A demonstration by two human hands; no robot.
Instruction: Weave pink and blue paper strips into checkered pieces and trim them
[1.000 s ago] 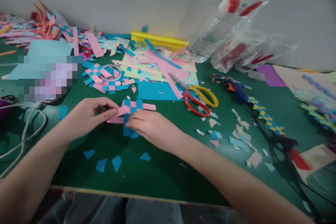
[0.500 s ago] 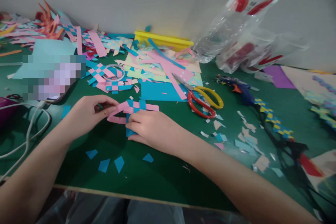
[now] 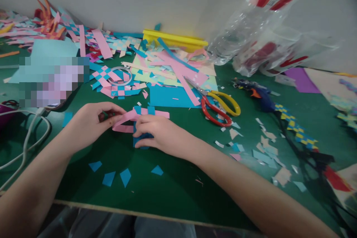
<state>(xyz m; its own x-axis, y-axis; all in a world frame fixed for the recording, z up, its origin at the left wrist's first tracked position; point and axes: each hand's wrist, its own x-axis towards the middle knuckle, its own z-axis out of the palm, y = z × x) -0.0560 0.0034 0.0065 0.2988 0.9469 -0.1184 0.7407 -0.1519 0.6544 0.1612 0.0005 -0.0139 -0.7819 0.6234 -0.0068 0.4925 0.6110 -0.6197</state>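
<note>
The woven paper piece (image 3: 144,111) lies between both hands, midway between the table's (image 3: 178,186) front and rear edges. Left hand (image 3: 96,124): clamped on the pink strip (image 3: 124,118). Right hand (image 3: 157,132): fingertips apart, on the blue strips (image 3: 143,137). The strip's loop has opened. Plastic cups (image 3: 290,57), rear edge: contents unclear.

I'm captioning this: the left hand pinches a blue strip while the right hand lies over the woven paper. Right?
Not quite: the head view shows the left hand pinching a pink strip, not blue. The right hand does lie over the woven paper.
</note>
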